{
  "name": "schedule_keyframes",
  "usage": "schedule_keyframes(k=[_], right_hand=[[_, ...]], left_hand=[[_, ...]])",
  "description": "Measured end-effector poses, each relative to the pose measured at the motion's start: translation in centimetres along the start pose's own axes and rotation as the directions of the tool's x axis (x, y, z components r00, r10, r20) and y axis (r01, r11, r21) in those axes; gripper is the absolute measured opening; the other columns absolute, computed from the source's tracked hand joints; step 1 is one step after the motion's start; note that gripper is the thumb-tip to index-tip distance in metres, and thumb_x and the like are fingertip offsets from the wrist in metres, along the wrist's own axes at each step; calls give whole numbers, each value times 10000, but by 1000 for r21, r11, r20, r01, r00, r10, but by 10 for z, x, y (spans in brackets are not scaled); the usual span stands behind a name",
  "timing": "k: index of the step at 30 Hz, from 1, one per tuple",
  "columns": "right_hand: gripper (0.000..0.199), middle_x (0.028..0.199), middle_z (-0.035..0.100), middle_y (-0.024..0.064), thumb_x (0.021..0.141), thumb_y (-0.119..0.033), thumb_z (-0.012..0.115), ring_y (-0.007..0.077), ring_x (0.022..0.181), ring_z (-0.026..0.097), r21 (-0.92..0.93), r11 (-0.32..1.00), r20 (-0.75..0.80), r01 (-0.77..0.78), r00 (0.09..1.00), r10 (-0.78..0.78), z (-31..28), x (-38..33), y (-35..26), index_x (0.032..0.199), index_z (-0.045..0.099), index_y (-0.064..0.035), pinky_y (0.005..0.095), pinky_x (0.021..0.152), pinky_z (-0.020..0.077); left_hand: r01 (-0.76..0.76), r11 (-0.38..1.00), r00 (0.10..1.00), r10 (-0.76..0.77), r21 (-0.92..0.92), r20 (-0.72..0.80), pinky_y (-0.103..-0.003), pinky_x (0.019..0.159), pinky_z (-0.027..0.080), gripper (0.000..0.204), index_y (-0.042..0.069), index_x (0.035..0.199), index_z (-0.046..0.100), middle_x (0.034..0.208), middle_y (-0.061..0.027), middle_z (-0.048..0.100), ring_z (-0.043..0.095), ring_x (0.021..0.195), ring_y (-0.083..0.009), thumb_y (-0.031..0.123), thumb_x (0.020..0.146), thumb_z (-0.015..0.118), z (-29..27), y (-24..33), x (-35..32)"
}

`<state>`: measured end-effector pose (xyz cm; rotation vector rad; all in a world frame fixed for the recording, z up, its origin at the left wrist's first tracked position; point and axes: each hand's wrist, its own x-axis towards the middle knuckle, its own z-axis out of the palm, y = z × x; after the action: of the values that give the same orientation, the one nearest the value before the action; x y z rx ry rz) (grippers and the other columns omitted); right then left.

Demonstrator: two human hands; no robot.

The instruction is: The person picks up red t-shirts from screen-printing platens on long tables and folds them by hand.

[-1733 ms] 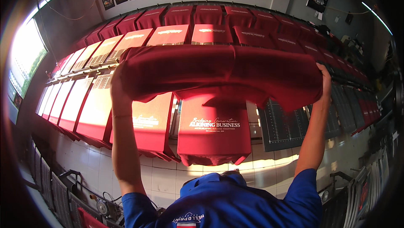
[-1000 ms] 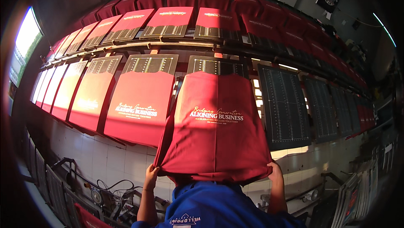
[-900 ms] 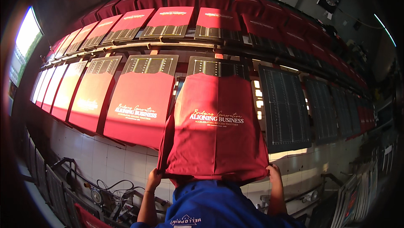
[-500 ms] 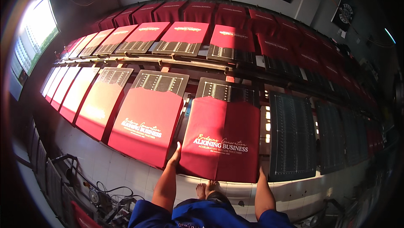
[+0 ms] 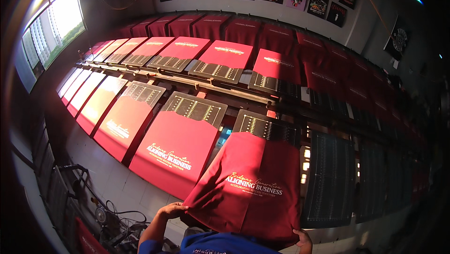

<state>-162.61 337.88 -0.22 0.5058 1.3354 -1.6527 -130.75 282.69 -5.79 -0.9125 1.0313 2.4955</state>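
Note:
A dark red shirt [image 5: 239, 212] with white and gold lettering lies over a black printing board [image 5: 269, 127]. My left hand [image 5: 176, 210] pinches the shirt's near left corner. At the near right corner, my right hand [image 5: 303, 241] grips the cloth too. Between my hands the shirt's near end is stretched wide and drawn toward my body, with folds on its left side. The board's far end, marked with a white grid, is uncovered. What lies under the near end of the cloth is hidden.
To the left, another red printed shirt [image 5: 173, 146] covers its board. Bare black boards [image 5: 330, 179] stand at right. Beyond a long metal rail [image 5: 197, 85], more rows of red shirts run across. A wheeled metal frame with cables [image 5: 101, 214] sits at lower left.
My hands have gone from the board's sides to gripping the shirt's near corners. The shirt's near end is now pulled toward me and spread wider. The view has shifted.

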Motion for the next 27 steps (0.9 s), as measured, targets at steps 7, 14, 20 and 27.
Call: schedule_keyframes(k=[7, 14, 20, 27], right_hand=[[511, 1159, 622, 128, 799, -326, 694, 278, 1079, 594, 36, 613, -65, 790, 613, -787, 112, -46, -171, 1186, 572, -14, 415, 957, 449], [621, 1357, 455, 149, 905, -434, 557, 324, 1217, 460, 203, 326, -57, 923, 344, -937, 236, -155, -123, 1357, 418, -32, 465, 1006, 379], [612, 1327, 469, 147, 901, -407, 557, 306, 1204, 462, -47, 164, -237, 985, 149, -960, 336, -159, -83, 1351, 417, -16, 449, 1009, 378], [498, 1215, 573, 117, 913, -376, 517, 240, 1107, 549, 51, 425, 29, 904, 424, -905, 475, -106, -61, 1239, 535, 0, 357, 999, 399]], left_hand=[[-564, 806, 794, 589, -182, 149, -358, 848, 519, 259, 37, 1104, 619, 1031, -86, 672, 644, 967, -198, 226, 943, 544, 90, 222, -17], [-819, 513, 403, 833, -257, 379, -390, 967, 451, 424, 29, 1288, 487, 1181, -105, 604, 573, 1122, -241, 240, 929, 568, 26, 343, -132], [-915, 262, 388, 775, 306, 499, -361, 929, 467, 429, 5, 1225, 538, 1101, -89, 630, 597, 1055, -191, 138, 843, 680, -36, 410, -261], [-850, 515, 499, 854, -107, 149, -258, 726, 528, 208, 34, 1044, 603, 946, -34, 655, 636, 809, -109, 190, 908, 576, -146, 437, -263]])
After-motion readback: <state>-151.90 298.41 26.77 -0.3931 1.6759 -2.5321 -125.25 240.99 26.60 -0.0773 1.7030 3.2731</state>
